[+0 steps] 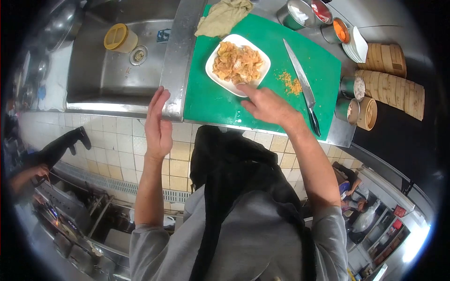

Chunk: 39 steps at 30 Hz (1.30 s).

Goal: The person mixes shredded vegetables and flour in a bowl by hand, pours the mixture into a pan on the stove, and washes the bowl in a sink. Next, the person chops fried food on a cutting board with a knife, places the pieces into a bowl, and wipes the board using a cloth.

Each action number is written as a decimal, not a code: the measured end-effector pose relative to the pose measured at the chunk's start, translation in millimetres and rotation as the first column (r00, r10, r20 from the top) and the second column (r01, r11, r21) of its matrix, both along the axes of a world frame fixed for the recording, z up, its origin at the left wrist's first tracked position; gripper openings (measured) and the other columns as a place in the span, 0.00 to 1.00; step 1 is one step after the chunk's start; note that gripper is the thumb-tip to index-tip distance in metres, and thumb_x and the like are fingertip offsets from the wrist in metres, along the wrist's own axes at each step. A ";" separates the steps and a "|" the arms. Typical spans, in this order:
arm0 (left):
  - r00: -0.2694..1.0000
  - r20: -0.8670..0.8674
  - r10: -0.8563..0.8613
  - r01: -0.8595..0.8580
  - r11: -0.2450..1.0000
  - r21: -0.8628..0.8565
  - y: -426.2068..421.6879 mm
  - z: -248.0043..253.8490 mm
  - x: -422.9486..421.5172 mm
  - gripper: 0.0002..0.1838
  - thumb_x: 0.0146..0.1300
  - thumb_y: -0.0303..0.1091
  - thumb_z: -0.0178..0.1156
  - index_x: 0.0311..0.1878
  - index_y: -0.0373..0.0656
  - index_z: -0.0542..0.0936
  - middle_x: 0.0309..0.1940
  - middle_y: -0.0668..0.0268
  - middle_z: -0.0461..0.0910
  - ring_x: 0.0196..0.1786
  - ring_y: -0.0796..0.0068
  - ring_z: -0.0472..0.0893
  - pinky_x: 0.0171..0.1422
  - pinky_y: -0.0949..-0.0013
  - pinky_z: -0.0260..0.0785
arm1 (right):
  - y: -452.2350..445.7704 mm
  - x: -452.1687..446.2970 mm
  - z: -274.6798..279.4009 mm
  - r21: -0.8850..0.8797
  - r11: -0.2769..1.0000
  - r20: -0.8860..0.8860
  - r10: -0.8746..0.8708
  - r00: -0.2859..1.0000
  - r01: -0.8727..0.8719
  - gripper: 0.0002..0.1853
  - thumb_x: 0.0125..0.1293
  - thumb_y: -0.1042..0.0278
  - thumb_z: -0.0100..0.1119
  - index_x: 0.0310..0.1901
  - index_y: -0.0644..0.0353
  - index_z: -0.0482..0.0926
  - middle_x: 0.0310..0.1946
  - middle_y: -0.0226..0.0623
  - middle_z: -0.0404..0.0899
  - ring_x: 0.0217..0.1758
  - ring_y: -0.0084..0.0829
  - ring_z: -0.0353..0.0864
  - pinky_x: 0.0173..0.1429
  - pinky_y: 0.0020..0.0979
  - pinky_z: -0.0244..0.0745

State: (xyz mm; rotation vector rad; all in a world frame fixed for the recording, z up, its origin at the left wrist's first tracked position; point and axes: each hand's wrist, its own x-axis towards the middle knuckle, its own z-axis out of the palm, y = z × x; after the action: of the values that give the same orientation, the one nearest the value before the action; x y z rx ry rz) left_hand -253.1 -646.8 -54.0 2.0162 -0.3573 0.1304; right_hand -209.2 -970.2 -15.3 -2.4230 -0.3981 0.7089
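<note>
A white square plate (211,70) heaped with orange-brown food (236,62) rests on the green cutting board (206,100). The fingertips of my right hand (267,105) are at the plate's near edge, next to the food, with a finger extended. To the left, my left hand (159,124) is held in the air near the counter edge, fingers stretched out and nothing in it. A knife with a black handle (302,82) lies to the right of the plate, beside chopped orange-brown bits (291,83). A crumpled beige cloth (225,18) touches the board's far left corner.
A steel sink (89,70) at the left holds a yellow-lidded container (123,39). Metal tubs (293,15), white dishes (357,45) and bamboo steamers (391,89) stand along the right. Other people (354,187) are at lower right and far left.
</note>
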 end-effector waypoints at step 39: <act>0.946 0.106 -0.306 0.284 0.941 0.184 -270.0 22.6 49.6 0.12 0.64 0.29 0.66 0.51 0.43 0.84 0.43 0.57 0.84 0.42 0.53 0.85 0.45 0.55 0.80 | -159.9 -108.4 -8.6 0.105 0.843 0.432 -0.516 0.739 0.527 0.15 0.66 0.74 0.65 0.54 0.61 0.80 0.42 0.47 0.82 0.44 0.49 0.84 0.51 0.42 0.79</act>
State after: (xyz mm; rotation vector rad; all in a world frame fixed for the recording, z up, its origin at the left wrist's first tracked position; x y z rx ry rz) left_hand -203.6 -916.8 -31.4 2.0968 -0.7753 0.0480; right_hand -317.7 -1130.1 -23.8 -2.5299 0.1385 -0.1020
